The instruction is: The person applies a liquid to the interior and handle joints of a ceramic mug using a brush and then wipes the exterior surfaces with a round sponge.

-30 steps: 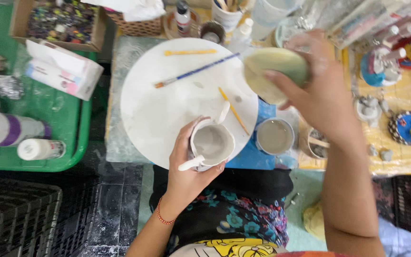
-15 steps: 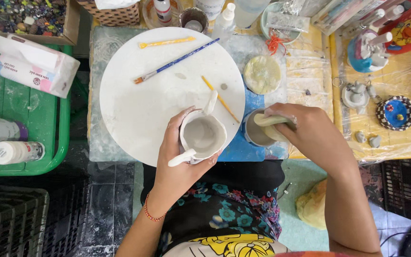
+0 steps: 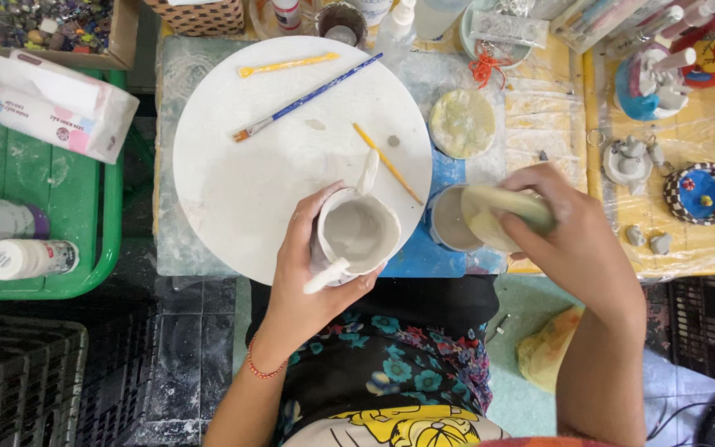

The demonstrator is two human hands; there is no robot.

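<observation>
Wet grey clay cup (image 3: pixel 357 232), cradled at the edge of the round white board (image 3: pixel 233 165).
Left hand (image 3: pixel 308 281) wraps its soft, easily dented wall; right hand (image 3: pixel 573 240) pinches a yellow sponge (image 3: pixel 498 211) over the water pot (image 3: pixel 450 219).

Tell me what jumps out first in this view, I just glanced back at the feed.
The big round white board fills the middle of the table, with a blue-handled brush and yellow tools lying on it. At its near edge the left hand cups a pale unglazed clay cup. Just to the right, the right hand presses a yellowish sponge over a small bowl.
</observation>
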